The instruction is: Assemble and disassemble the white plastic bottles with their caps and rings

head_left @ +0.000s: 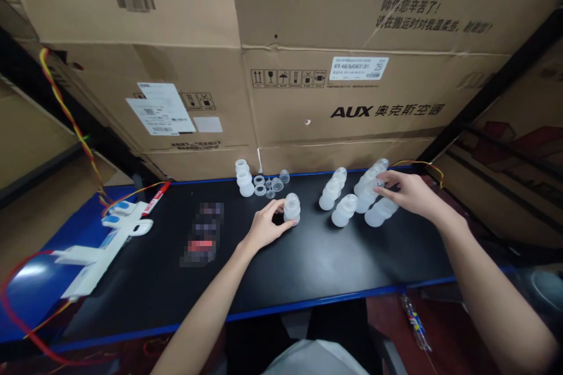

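One small cloudy bottle (292, 211) is held by the left hand (264, 225), with the fingers curled at its left side and the thumb set low at the near side. It is stood upright on the black tabletop (281, 269), and it seems to be held this way so that it is not tipped over.

To the right of this held bottle, more cloudy bottles (344, 211) are grouped, some set in rows one behind another. They may be kept close together so that they can be reached easily by the right hand (411, 190). Its fingers are put around the top of one bottle at the back of that group; whether that top is pinched or only touched cannot be told.

To the left of the held bottle and farther back, a short row of uncapped bottles (246, 188) is placed. Between that row and the held bottle, loose clear rings (260, 190) and small domed caps (277, 185) are laid out, perhaps so that each can be picked up alone.

Far to the left of the held bottle, a white power strip (101, 253) is laid, kept out of the way, it seems.
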Demonstrator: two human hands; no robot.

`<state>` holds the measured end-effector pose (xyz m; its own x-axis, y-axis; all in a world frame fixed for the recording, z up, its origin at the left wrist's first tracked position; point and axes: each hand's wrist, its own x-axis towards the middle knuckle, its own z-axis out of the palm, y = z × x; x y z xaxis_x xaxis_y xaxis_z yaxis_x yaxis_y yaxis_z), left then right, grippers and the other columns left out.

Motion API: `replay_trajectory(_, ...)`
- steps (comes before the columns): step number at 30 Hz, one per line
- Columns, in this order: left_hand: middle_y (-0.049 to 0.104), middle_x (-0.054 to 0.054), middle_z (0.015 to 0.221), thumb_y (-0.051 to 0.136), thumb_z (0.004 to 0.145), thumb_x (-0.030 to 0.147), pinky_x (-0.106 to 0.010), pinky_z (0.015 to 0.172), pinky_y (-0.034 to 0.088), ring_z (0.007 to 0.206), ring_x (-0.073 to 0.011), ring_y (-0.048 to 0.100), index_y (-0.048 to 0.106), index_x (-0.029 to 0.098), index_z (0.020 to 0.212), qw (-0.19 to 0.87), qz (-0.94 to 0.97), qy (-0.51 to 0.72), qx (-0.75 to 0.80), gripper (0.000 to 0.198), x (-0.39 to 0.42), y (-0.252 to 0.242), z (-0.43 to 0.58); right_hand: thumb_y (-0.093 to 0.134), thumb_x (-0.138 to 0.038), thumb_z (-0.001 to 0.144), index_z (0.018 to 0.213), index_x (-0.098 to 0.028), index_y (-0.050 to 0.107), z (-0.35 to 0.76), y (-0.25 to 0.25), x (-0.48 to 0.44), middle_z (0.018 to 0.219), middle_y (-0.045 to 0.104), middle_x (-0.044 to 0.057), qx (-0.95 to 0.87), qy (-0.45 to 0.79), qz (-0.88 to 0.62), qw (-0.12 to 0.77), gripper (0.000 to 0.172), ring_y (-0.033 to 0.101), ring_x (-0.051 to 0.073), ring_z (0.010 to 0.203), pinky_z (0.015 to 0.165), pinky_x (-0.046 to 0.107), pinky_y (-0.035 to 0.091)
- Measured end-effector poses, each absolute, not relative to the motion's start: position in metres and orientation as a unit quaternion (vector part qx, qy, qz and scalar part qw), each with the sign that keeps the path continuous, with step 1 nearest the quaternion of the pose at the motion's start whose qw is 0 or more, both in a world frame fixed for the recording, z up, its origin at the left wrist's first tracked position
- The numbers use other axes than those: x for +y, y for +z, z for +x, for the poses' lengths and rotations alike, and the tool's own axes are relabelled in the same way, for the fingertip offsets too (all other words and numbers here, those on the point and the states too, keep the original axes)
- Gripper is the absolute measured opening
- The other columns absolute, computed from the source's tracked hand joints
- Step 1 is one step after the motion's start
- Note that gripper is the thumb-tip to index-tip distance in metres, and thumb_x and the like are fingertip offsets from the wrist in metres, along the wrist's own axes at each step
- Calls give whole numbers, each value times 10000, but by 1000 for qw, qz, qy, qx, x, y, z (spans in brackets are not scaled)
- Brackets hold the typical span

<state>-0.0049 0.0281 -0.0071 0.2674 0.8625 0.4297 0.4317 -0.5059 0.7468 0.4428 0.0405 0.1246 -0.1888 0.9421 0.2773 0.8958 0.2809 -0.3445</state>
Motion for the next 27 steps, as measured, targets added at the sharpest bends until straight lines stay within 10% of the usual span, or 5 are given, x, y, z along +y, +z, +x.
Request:
replay_trajectory(16, 718, -4, 1080, 813, 930, 430, -321, 876, 540, 974, -208, 726, 702, 282, 1286, 265, 801, 318, 433, 402, 30, 12, 70, 720, -233, 890, 1282, -194, 804, 427, 131, 52, 1107, 847, 113, -811, 28, -572, 120, 403, 817, 292, 991, 873, 340, 623)
replay_trajectory(27, 749, -40, 1284, 842, 916, 472, -378, 961, 583, 1099, -244, 746, 612, 272, 1379, 264, 786, 355, 431, 554, 29, -2, 97, 715, -401, 977, 1410, -185, 747, 436, 111, 44, 1067, 848, 113, -784, 14, -590, 193, 485, 823, 276, 912, 844, 356, 632)
